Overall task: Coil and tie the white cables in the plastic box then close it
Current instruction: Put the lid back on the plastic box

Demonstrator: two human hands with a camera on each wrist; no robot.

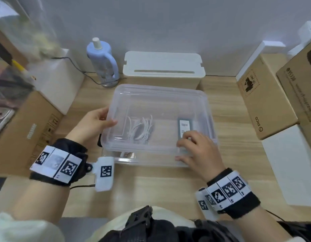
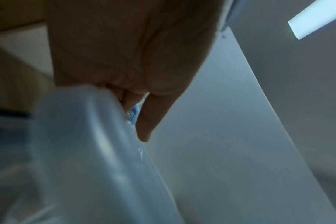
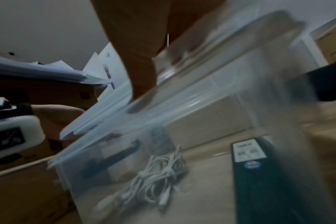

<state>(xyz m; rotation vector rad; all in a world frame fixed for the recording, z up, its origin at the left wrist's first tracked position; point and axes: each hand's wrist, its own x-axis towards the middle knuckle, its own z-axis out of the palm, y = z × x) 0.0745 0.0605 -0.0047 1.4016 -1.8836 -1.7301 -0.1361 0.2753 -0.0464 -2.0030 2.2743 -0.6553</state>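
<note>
A clear plastic box stands on the wooden table in front of me. Inside lie a tied bundle of white cables and a dark device with a white label. The clear lid sits over the box, its near edge raised above the rim. My left hand grips the lid's left edge, thumb on top. My right hand pinches the lid's near right edge, fingers on top.
Behind the box stand a white bin with a slotted lid and a pale blue bottle. Cardboard boxes crowd the left and right sides. A white box lies at the near right.
</note>
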